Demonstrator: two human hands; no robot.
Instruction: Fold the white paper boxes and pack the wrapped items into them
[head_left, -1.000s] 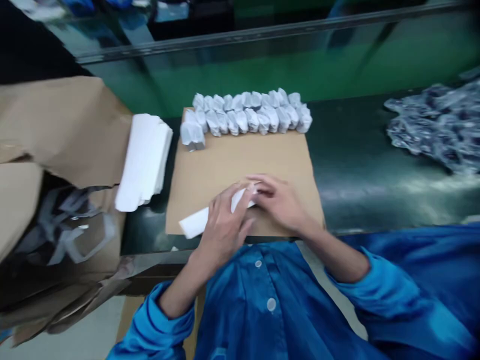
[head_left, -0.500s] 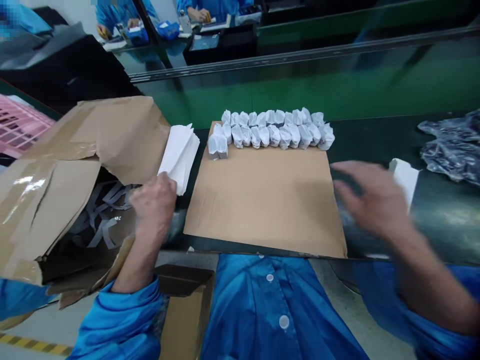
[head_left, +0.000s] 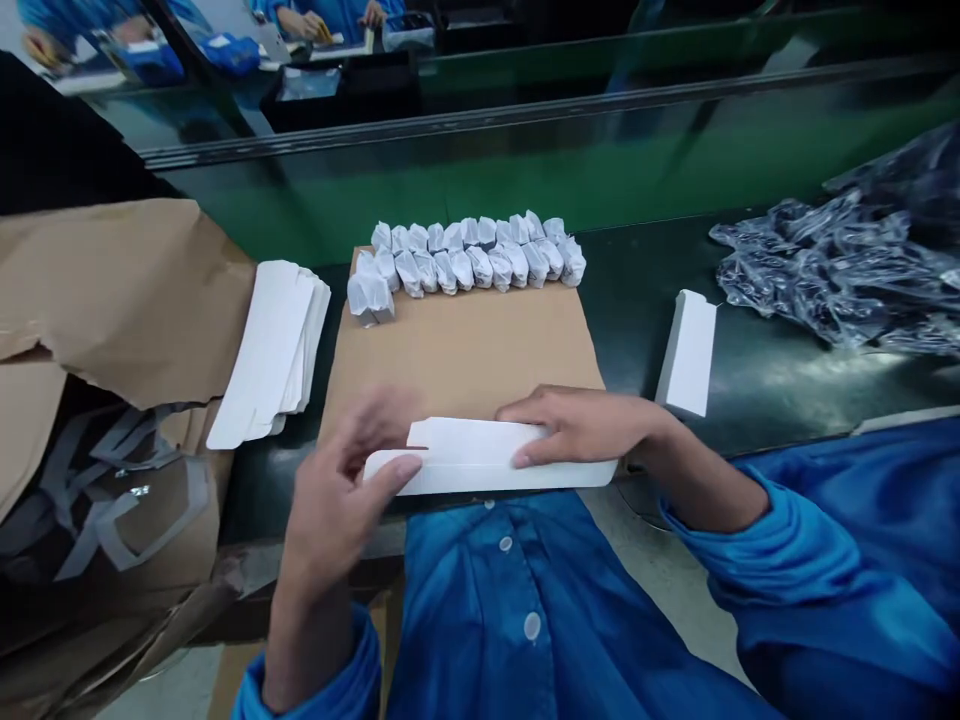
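A flat white carton blank is held level above the near edge of the cardboard sheet. My right hand grips its right part, thumb in front and fingers behind. At its left end is my left hand, thumb on the front face, the other fingers raised and blurred. Further left lies a stack of flat white cartons. Two rows of small items in whitish wrapping stand along the sheet's far side. A folded white box rests on the dark bench, right of the sheet.
On the left an open cardboard box holds grey strips. A heap of clear plastic bags lies at the right. A green partition borders the bench's back; beyond it, other people's hands are at work.
My left hand has left the carton stack and come over the sheet with a carton blank. From the right, my right hand has come in and taken hold of it. The view has shifted right.
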